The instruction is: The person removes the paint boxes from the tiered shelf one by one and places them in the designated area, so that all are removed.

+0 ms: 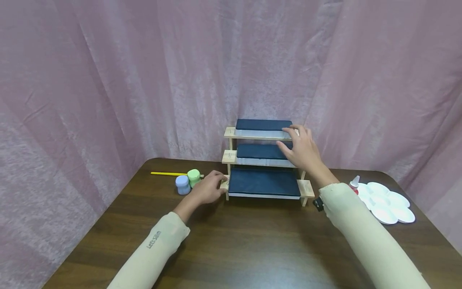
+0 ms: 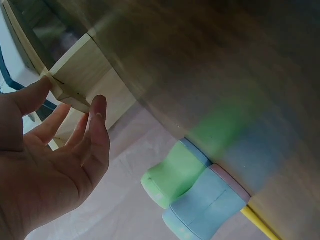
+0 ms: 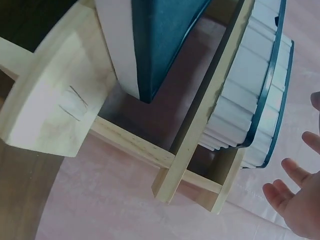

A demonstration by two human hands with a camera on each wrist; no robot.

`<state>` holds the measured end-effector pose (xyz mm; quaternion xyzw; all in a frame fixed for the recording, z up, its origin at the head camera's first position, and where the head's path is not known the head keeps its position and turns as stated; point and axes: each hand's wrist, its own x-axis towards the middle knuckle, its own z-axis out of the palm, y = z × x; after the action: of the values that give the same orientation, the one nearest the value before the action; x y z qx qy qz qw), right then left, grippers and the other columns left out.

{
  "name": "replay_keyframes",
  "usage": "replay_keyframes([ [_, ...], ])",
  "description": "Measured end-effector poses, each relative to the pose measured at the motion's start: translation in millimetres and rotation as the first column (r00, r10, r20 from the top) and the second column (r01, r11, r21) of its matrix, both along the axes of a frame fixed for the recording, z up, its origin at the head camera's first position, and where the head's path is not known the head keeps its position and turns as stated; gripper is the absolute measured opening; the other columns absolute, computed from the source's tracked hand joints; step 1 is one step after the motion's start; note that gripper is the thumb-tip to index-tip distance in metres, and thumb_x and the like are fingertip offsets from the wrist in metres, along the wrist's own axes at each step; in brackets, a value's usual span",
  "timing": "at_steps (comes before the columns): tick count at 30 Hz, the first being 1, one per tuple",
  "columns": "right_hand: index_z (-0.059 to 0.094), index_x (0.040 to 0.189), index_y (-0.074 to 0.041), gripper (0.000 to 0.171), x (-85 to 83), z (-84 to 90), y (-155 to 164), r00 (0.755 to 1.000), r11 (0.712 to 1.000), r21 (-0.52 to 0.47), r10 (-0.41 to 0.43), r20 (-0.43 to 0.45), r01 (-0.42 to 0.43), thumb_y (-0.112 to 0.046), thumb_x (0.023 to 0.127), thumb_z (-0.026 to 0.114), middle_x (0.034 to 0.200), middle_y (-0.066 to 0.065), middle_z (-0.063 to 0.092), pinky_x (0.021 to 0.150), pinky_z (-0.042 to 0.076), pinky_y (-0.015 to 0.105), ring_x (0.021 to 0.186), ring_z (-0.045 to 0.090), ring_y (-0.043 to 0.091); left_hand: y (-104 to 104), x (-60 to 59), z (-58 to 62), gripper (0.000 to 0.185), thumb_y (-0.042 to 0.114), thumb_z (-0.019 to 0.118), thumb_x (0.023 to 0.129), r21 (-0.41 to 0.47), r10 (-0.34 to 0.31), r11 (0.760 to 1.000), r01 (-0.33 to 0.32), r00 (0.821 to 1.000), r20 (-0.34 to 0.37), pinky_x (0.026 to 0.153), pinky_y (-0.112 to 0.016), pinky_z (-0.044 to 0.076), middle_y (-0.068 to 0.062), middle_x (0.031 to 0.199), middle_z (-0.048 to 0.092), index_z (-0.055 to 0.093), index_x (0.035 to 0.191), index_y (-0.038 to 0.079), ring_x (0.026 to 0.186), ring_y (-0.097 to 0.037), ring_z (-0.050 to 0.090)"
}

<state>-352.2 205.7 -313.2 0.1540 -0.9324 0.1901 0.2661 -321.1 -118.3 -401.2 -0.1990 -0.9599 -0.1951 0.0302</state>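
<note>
A three-tier wooden stand is on the table in front of the curtain. Each tier carries a flat dark blue-topped piece with white sides, the lowest one being the widest. At the lowest tier's left end, my left hand pinches the wooden board between thumb and fingers. My right hand is raised by the upper tiers' right end, fingers spread and slightly bent. In the right wrist view that hand appears apart from the ribbed white sides, holding nothing.
Left of the stand are a blue jar, a green jar and a yellow stick. A white petal-shaped palette lies at the right, beside a red bottle with a white nozzle. Pink curtain hangs behind.
</note>
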Motion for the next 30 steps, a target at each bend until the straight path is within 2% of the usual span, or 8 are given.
replay_keyframes([
  [4, 0.049, 0.144, -0.013, 0.058, -6.5, 2.4, 0.2, 1.000, 1.000, -0.002, -0.010, 0.018, 0.010, -0.042, 0.096, 0.062, 0.152, 0.018, 0.035, 0.097, 0.037, 0.067, 0.136, 0.030, 0.045, 1.4, -2.3, -0.3, 0.045, 0.028, 0.073, 0.090, -0.011, 0.009, 1.000, -0.009, 1.000, 0.004, 0.094, -0.047, 0.049, -0.006, 0.142, 0.052, 0.063, 0.131, 0.012, 0.125, -0.026, 0.055],
  [9, 0.048, 0.146, -0.012, 0.060, -12.1, 4.0, 2.7, 0.999, 1.000, 0.015, -0.015, 0.050, 0.014, -0.042, 0.096, 0.063, 0.157, 0.018, 0.031, 0.099, 0.035, 0.067, 0.138, 0.027, 0.044, 3.6, -4.2, -0.9, 0.050, 0.029, 0.073, 0.089, -0.019, -0.009, 1.000, 0.009, 1.000, 0.010, 0.101, -0.047, 0.045, -0.007, 0.147, 0.050, 0.061, 0.132, 0.007, 0.133, -0.026, 0.048],
  [15, 0.045, 0.148, -0.010, 0.063, -16.9, 2.5, 6.5, 0.995, 0.999, 0.035, -0.010, 0.097, 0.007, -0.041, 0.096, 0.063, 0.158, 0.018, 0.029, 0.106, 0.027, 0.067, 0.141, 0.025, 0.044, 5.7, -5.9, -1.7, 0.049, 0.029, 0.073, 0.090, -0.035, -0.010, 0.999, 0.011, 0.999, 0.032, 0.105, -0.047, 0.042, -0.006, 0.148, 0.049, 0.061, 0.133, 0.009, 0.136, -0.026, 0.046],
  [23, 0.036, 0.153, -0.008, 0.069, -19.7, 0.0, 11.2, 0.989, 1.000, 0.025, -0.013, 0.144, 0.009, -0.037, 0.096, 0.063, 0.158, 0.019, 0.029, 0.107, 0.026, 0.067, 0.141, 0.023, 0.045, 8.5, -9.3, 3.3, 0.052, 0.031, 0.077, 0.086, -0.033, 0.026, 0.999, -0.024, 0.997, 0.072, 0.096, -0.046, 0.049, -0.004, 0.143, 0.055, 0.061, 0.132, 0.014, 0.124, -0.026, 0.056],
  [30, 0.041, 0.150, -0.007, 0.064, -20.9, -1.9, 12.0, 0.992, 1.000, 0.020, -0.009, 0.126, 0.007, -0.030, 0.095, 0.065, 0.158, 0.017, 0.030, 0.107, 0.028, 0.066, 0.141, 0.024, 0.044, 8.6, -10.8, 5.1, 0.050, 0.030, 0.078, 0.085, -0.028, 0.052, 0.998, -0.050, 0.995, 0.082, 0.094, -0.046, 0.050, -0.005, 0.141, 0.056, 0.062, 0.130, 0.015, 0.121, -0.025, 0.057],
])
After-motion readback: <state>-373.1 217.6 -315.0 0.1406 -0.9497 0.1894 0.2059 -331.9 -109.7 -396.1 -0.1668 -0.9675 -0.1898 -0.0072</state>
